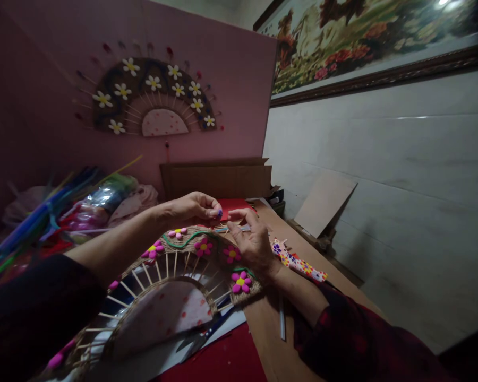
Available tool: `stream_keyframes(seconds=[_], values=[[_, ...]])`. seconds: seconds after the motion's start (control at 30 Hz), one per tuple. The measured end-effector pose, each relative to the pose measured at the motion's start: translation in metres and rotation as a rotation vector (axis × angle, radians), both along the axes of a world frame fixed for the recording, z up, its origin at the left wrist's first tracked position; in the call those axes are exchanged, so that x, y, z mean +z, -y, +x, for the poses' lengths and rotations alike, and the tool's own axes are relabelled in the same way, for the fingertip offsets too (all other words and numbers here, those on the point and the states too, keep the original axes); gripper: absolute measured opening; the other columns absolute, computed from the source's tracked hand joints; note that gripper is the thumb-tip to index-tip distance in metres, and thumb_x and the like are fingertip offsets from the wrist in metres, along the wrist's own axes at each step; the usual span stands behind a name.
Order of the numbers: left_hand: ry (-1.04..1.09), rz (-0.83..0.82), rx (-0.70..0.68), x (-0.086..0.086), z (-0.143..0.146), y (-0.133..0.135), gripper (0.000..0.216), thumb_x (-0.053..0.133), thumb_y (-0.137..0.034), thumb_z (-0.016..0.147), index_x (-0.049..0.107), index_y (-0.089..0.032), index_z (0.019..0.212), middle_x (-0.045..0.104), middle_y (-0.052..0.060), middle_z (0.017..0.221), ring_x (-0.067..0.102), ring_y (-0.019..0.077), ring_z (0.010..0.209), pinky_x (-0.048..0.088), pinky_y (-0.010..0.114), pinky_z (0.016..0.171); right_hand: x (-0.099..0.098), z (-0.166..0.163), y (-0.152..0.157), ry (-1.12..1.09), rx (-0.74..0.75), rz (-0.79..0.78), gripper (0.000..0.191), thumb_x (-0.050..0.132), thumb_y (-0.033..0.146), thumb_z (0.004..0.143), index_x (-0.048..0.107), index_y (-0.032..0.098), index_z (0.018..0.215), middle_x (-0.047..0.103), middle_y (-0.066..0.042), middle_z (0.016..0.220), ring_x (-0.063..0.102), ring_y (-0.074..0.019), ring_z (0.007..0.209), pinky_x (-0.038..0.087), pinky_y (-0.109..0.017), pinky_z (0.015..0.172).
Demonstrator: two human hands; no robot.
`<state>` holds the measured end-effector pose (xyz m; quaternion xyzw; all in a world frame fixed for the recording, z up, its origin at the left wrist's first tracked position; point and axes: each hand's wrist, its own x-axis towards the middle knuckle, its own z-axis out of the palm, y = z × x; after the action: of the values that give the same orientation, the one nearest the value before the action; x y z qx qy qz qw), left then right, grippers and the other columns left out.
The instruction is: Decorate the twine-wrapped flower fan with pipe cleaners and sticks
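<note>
My left hand (197, 207) is closed in a pinch on a small purple piece (220, 214), which looks like soft clay. Facing it, my right hand (253, 241) is bent with thumb and forefinger apart, and no object shows between them. Both hands are above the outer band of a fan-shaped craft piece (191, 244), wound with twine and set with pink flowers (203, 246) and a wavy green strand (179, 245). Thin sticks join this band to a half-round centre (167, 313) in pale, red-dotted cloth. My left forearm hides part of the fan.
Scissors (207, 334) lie by the fan, over red sheet (227, 355). Flower-patterned strips (298, 262) rest on the brown table (314, 257) at right. Bagged materials and coloured stems (51, 212) are heaped at left. Behind stands cardboard (219, 180); a finished-looking fan (153, 87) hangs on the pink wall.
</note>
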<state>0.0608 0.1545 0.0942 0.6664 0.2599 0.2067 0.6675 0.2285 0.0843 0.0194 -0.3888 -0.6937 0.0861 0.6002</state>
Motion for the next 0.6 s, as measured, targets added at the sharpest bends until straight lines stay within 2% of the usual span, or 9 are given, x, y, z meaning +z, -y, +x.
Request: stream_keyframes(seconds=[0.17, 0.33, 0.6], values=[[-0.001, -0.1, -0.018, -0.011, 0.004, 0.009, 0.013, 0.071, -0.013, 0.063, 0.061, -0.008, 0.069, 0.06, 0.003, 0.06, 0.052, 0.0081, 0.053, 0.039, 0.019, 0.053, 0.005, 0.0, 0.008, 0.072, 0.038, 0.064, 0.023, 0.057, 0.026, 0.081, 0.053, 0.02, 0.103, 0.058, -0.006, 0.096, 0.055, -0.0181, 0.088, 0.045, -0.032, 0.079], [0.012, -0.134, -0.049, -0.017, 0.003, 0.011, 0.015, 0.071, -0.015, 0.063, 0.061, -0.008, 0.071, 0.059, 0.002, 0.058, 0.051, 0.0081, 0.05, 0.036, 0.019, 0.048, 0.009, 0.002, 0.011, 0.14, 0.03, 0.135, 0.015, 0.058, 0.023, 0.08, 0.056, 0.02, 0.094, 0.058, -0.005, 0.091, 0.054, -0.0194, 0.089, 0.043, -0.034, 0.08], [0.012, -0.147, -0.083, -0.021, 0.001, 0.013, 0.015, 0.07, -0.017, 0.065, 0.061, -0.008, 0.072, 0.057, 0.002, 0.056, 0.049, 0.0082, 0.049, 0.035, 0.02, 0.048, 0.007, 0.002, 0.01, 0.156, 0.025, 0.189, 0.009, 0.055, 0.021, 0.081, 0.056, 0.02, 0.09, 0.057, -0.004, 0.086, 0.052, -0.0184, 0.085, 0.042, -0.034, 0.078]])
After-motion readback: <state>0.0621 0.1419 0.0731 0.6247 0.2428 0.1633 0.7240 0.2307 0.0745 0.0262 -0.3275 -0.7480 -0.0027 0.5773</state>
